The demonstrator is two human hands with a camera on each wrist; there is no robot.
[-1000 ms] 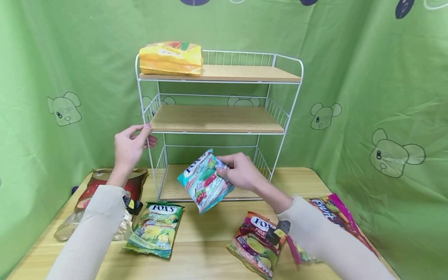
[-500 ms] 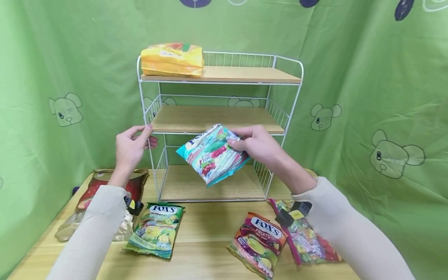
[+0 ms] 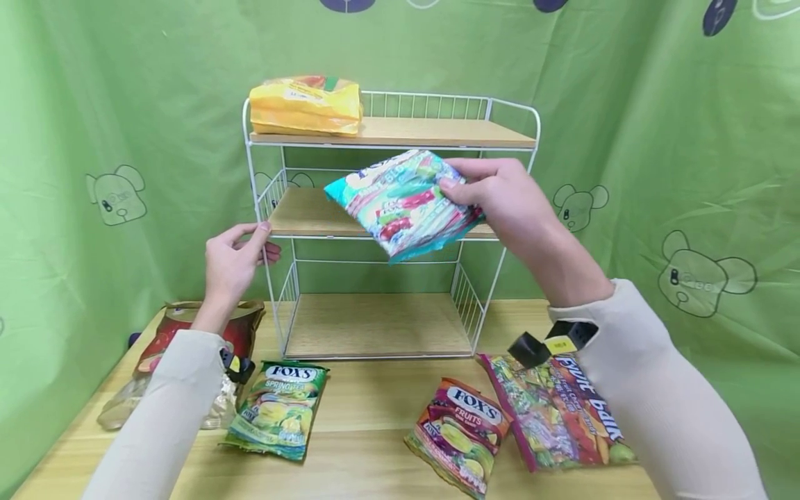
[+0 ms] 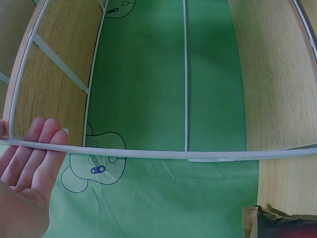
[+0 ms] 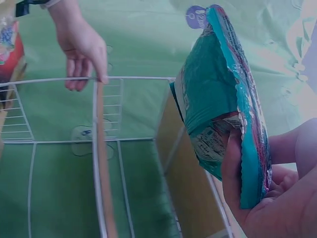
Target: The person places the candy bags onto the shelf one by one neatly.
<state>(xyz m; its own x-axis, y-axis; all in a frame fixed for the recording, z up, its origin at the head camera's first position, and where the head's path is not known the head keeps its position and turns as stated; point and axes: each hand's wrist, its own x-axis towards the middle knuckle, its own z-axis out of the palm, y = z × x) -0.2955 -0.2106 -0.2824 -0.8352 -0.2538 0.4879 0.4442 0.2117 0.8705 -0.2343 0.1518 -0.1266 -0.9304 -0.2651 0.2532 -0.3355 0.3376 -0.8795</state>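
Observation:
A teal bag of candy (image 3: pixel 406 208), lettered as mint, hangs tilted before the middle board of a white wire rack (image 3: pixel 306 212) with wooden shelves. My right hand (image 3: pixel 509 198) pinches its right side, thumb in front; the right wrist view shows the crimped edge of the bag (image 5: pixel 208 84) and fingers on both faces. At the rack's left front post, my left hand (image 3: pixel 234 257) grips the corner of the middle board. From the left wrist, the fingers of that hand (image 4: pixel 34 173) lie behind the white post, with the thumb mostly out of frame.
A yellow package (image 3: pixel 306 107) sits on the top shelf's left end. On the table lie a green Fox's bag (image 3: pixel 278 410), a red-purple Fox's bag (image 3: pixel 462 434) and a large fruit candy bag (image 3: pixel 556 410). A dark red bag (image 3: pixel 240 333) stands left of the rack, partly behind the left arm.
My right hand has lifted the candy bag up and to the right, from the bottom shelf's height to the middle shelf's. The left hand stays on the rack's post.

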